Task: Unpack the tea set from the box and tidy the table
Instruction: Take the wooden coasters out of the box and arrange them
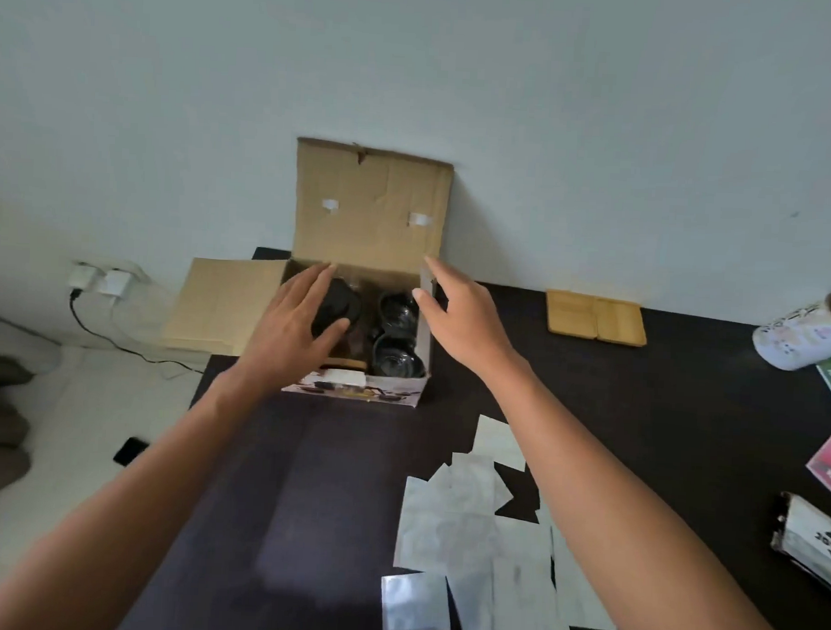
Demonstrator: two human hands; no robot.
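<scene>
— Reaching into the open brown cardboard box (358, 274) at the dark table's (330, 477) far edge?
— Yes. Left hand (299, 324) rests on a round black lid (340, 304) inside, fingers spread, not gripping; right hand (456, 316), fingers loosely apart, empty, touches the box's right wall. Glass cups (396, 333) sit inside.

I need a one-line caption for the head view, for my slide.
Both hands reach into the open box: left hand on a black lid, right hand at its rim.
</scene>
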